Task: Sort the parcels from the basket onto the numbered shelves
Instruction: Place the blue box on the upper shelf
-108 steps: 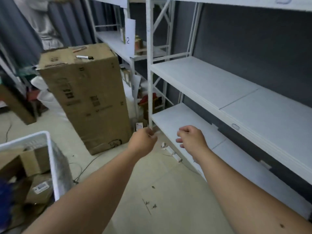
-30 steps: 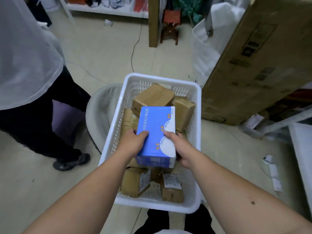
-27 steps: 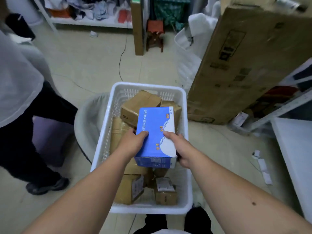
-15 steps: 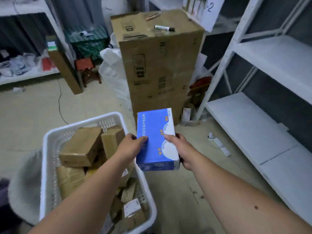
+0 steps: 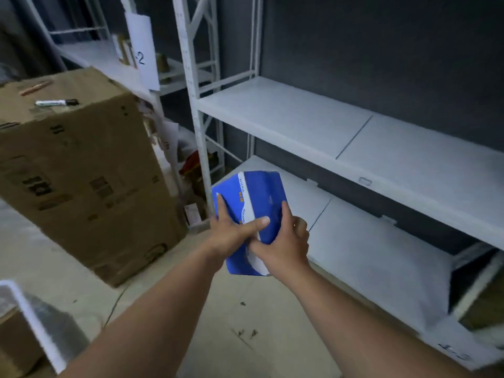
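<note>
A blue and white box (image 5: 259, 197) is held in front of the white shelving, just off the near left corner of the lower shelf (image 5: 368, 249). My left hand (image 5: 231, 236) grips its left side with the thumb across the top. My right hand (image 5: 283, 246) grips its lower right side. Above the lower shelf runs a bare middle shelf (image 5: 341, 132). The white basket (image 5: 30, 317) shows only a corner at the bottom left, with a brown parcel (image 5: 13, 339) inside it.
A tall cardboard carton (image 5: 81, 173) stands on the floor to the left, with a marker (image 5: 56, 102) on top. A paper sign marked 2 (image 5: 143, 54) hangs on the farther shelving unit. Red items and a small card lie by the shelf post (image 5: 196, 137).
Both hands lifted the blue box out of the basket and carried it right toward the shelves. The view swung from the basket to the shelving, and the box tilted.
</note>
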